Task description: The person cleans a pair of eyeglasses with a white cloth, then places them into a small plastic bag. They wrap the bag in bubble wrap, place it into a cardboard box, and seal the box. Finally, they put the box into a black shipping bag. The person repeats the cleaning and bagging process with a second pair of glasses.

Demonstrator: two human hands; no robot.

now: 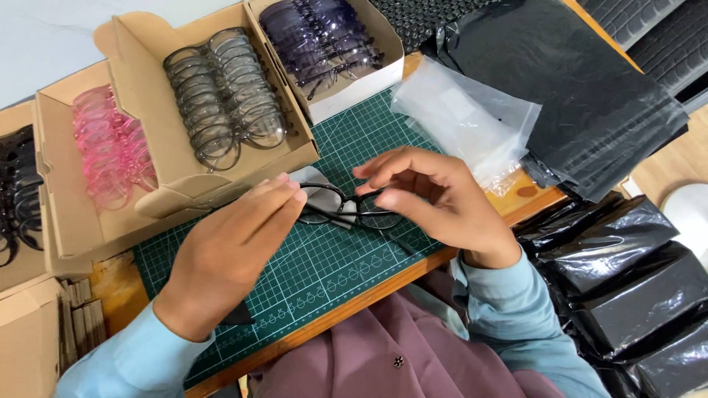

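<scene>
A pair of black-framed glasses (346, 208) is held between both hands just above a green cutting mat (346, 250). My left hand (228, 247) grips its left end, with a grey cloth (313, 180) peeking out behind the fingertips. My right hand (435, 199) pinches the right lens rim with thumb and fingers. Both arms wear light blue sleeves.
Open cardboard boxes hold rows of glasses: grey-clear ones (225, 96), pink ones (110, 147), dark tinted ones (321, 37), black ones (15, 191). Clear plastic bags (472, 118) and black bags (582, 88) lie at the right. Filled black pouches (634, 287) are stacked lower right.
</scene>
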